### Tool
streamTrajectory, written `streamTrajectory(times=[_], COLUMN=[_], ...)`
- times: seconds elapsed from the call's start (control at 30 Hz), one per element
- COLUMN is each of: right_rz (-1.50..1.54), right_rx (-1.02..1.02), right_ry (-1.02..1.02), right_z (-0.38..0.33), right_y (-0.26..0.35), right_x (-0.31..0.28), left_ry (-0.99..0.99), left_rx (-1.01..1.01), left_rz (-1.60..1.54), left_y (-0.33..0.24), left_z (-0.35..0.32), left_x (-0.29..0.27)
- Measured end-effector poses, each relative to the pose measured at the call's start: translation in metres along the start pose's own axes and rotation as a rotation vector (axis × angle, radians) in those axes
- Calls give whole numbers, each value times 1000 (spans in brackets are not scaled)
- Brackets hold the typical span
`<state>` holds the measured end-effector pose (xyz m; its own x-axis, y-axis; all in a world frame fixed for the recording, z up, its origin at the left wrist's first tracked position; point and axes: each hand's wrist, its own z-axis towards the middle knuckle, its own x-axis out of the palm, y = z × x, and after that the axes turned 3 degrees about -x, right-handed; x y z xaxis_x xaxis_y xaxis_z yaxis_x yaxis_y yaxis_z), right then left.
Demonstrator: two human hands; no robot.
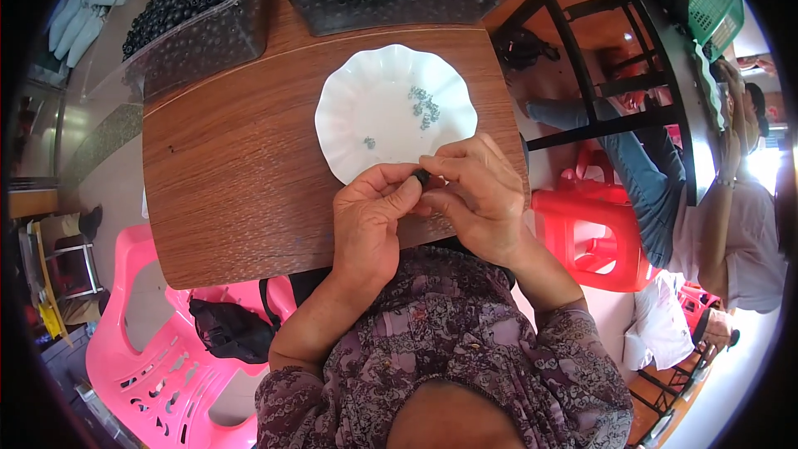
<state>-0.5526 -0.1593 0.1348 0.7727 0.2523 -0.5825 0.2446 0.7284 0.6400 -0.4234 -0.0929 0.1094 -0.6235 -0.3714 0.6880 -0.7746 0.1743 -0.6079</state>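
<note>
Between the fingertips of both hands is a small black ring-shaped part (421, 175), mostly covered by the fingers. My left hand (371, 212) pinches it from the left with thumb and forefinger. From the right, my right hand (478, 191) closes its thumb and fingers around the same spot; whether a second tiny piece is in them I cannot make out. Just beyond the hands lies a white scalloped plate (353, 100). On the plate sit a cluster of tiny pale grey-green pieces (425, 108) and a smaller bunch of the same pieces (369, 142).
Two clear plastic bins, a left bin (199, 46) and a far bin (399, 8), hold many small black parts at the wooden table's (233, 175) far edge. A pink chair (158, 366) with a black bag (233, 330) stands left. Red stools (590, 233) and another seated person (731, 224) are at right.
</note>
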Motion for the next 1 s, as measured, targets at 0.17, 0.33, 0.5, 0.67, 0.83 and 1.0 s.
streamTrajectory(times=[0.17,0.33,0.5,0.67,0.83,1.0], right_rz=[-119,-188,-75,-6,-5,13], right_rx=[-85,-167,-166,-127,-157,-201], right_ry=[-69,-153,-168,-156,-155,-157], right_z=[-2,-4,-3,-4,-2,-2], right_y=[0,-3,-5,-7,-8,-13], right_x=[8,13,11,12,11,13], left_ry=[-15,14,34,5,2,-21], left_rx=[-22,-31,-45,-16,26,43], left_rz=[-61,-56,-56,1,-13,-4], left_y=[0,-2,-6,1,3,5], left_z=[-1,-4,-7,-5,-4,-6], left_x=[0,-1,1,-4,-4,-3])
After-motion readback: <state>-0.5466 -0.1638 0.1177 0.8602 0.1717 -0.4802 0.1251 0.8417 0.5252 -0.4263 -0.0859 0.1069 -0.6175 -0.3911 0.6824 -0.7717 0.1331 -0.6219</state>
